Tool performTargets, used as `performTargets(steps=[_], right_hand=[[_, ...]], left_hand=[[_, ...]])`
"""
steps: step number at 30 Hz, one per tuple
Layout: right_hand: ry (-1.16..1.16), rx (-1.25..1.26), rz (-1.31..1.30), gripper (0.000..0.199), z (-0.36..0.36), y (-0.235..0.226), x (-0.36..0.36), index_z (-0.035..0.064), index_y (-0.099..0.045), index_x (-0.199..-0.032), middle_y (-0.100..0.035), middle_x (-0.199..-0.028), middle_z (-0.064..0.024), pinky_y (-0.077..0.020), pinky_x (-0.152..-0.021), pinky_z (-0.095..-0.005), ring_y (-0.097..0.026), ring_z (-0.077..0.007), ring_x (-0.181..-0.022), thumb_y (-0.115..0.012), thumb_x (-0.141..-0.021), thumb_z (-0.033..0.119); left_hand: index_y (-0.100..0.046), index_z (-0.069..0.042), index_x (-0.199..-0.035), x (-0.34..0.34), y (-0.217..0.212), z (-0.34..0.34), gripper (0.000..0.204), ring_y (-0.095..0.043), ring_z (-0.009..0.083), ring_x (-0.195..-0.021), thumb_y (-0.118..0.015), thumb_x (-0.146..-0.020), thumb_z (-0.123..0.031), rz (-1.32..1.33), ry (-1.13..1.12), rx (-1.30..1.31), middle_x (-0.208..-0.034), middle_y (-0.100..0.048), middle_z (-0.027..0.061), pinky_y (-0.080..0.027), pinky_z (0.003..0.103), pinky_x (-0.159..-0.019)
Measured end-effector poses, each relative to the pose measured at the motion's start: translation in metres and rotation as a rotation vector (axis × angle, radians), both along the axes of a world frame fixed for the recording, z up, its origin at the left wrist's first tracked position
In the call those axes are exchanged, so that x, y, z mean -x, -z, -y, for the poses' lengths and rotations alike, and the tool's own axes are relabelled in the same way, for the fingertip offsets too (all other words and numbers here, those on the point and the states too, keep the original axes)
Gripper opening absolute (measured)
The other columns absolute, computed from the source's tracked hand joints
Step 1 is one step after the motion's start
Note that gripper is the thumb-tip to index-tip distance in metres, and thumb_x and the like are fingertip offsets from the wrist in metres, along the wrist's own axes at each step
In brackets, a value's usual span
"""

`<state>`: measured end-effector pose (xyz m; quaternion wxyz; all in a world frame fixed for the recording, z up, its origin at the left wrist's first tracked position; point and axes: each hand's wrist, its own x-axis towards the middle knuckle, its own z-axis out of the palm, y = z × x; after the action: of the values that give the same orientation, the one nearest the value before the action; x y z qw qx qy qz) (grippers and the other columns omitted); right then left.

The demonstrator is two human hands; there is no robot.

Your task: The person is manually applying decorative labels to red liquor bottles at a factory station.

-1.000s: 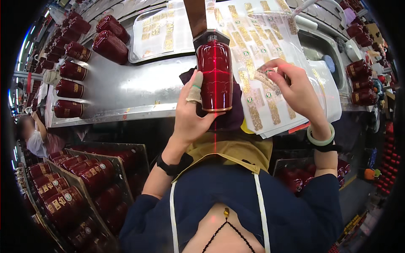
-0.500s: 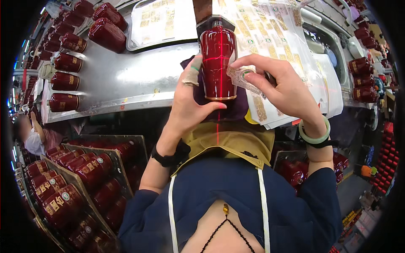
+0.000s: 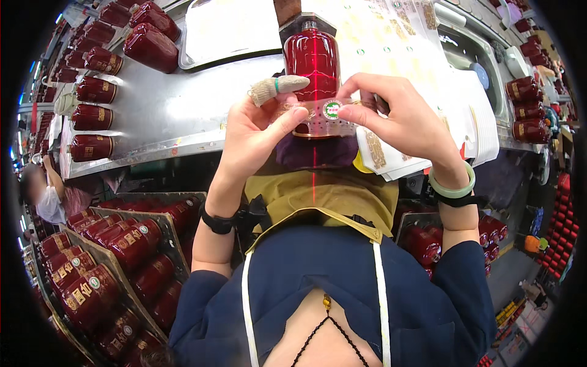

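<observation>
A glossy dark red bottle (image 3: 310, 58) lies in front of me, its neck pointing away, with a dark purple cloth (image 3: 313, 154) under its near end. Across its lower part stretches a clear sticker strip (image 3: 316, 127) with gold print and a round green mark. My left hand (image 3: 249, 125) pinches the strip's left end between thumb and fingers; one finger wears a cloth finger cot (image 3: 278, 87). The other end is pinched by my right hand (image 3: 406, 116). A red laser line runs down the bottle's middle. Whether the strip touches the glass, I cannot tell.
Sheets of gold stickers (image 3: 385, 43) lie at the right, beside a stack of white sheets (image 3: 480, 125). A white-lined tray (image 3: 229, 30) sits at the back left. Red bottles (image 3: 92, 148) line the metal table (image 3: 177, 116); crates of bottles (image 3: 174, 235) stand below. A person (image 3: 52, 189) is far left.
My left hand has left the bottle's side and taken the strip's left end. The strip, earlier in my right hand alone, now spans the bottle's lower part between both hands.
</observation>
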<state>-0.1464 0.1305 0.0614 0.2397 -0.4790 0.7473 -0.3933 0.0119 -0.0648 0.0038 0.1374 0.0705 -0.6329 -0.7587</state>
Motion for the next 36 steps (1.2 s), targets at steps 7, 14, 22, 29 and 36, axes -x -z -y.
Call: performTargets(steps=[7,14,22,29,36], right_hand=[[0.071,-0.025,0.073,0.019,-0.035,0.018,-0.022,0.0028,-0.069,-0.087,-0.06,-0.073,-0.0021,-0.0403,-0.06,-0.0292,-0.051,-0.0116,-0.064,-0.077,-0.092,0.019],[0.088,-0.115,0.146,0.023,-0.04,0.048,-0.035,0.0006,-0.068,-0.087,-0.062,-0.078,-0.0089,-0.0429,-0.064,-0.0341,-0.056,-0.0213,-0.069,-0.078,-0.092,0.02],[0.116,-0.133,0.215,0.024,-0.038,0.053,-0.038,0.0,-0.069,-0.086,-0.064,-0.076,-0.0127,-0.0472,-0.069,-0.0386,-0.06,-0.0271,-0.072,-0.075,-0.093,0.022],[0.24,0.073,0.106,0.02,-0.021,0.052,-0.021,-0.0005,-0.068,-0.089,-0.058,-0.074,-0.0016,-0.0389,-0.06,-0.0279,-0.047,-0.0095,-0.065,-0.077,-0.093,0.018],[0.303,0.07,-0.052,0.023,0.0,0.071,0.0,0.0009,-0.07,-0.091,-0.056,-0.075,-0.0009,-0.036,-0.06,-0.0281,-0.042,-0.0097,-0.065,-0.076,-0.094,0.023]], left_hand=[[-0.065,0.001,-0.129,-0.034,-0.012,0.002,0.034,-0.06,0.005,-0.095,-0.071,-0.096,0.001,0.258,0.159,-0.093,-0.102,-0.062,-0.0025,-0.051,0.024,-0.088],[-0.067,-0.001,-0.118,-0.035,-0.005,0.007,0.024,-0.06,0.0034,-0.085,-0.073,-0.095,-0.002,0.45,0.268,0.087,-0.092,-0.062,-0.0039,-0.049,0.022,-0.078],[-0.066,0.0,-0.113,-0.039,-0.005,0.012,0.019,-0.063,0.006,-0.091,-0.072,-0.095,-0.001,0.478,0.269,0.058,-0.1,-0.067,-0.0001,-0.052,0.024,-0.083],[-0.066,0.0,-0.118,-0.016,-0.003,0.017,0.022,-0.054,0.005,-0.085,-0.072,-0.097,-0.005,0.263,0.073,0.079,-0.093,-0.056,-0.0044,-0.047,0.022,-0.081],[-0.064,-0.003,-0.124,0.01,0.029,0.014,0.026,-0.057,0.0053,-0.086,-0.07,-0.1,-0.011,0.226,-0.082,-0.039,-0.095,-0.06,-0.0039,-0.048,0.023,-0.077]])
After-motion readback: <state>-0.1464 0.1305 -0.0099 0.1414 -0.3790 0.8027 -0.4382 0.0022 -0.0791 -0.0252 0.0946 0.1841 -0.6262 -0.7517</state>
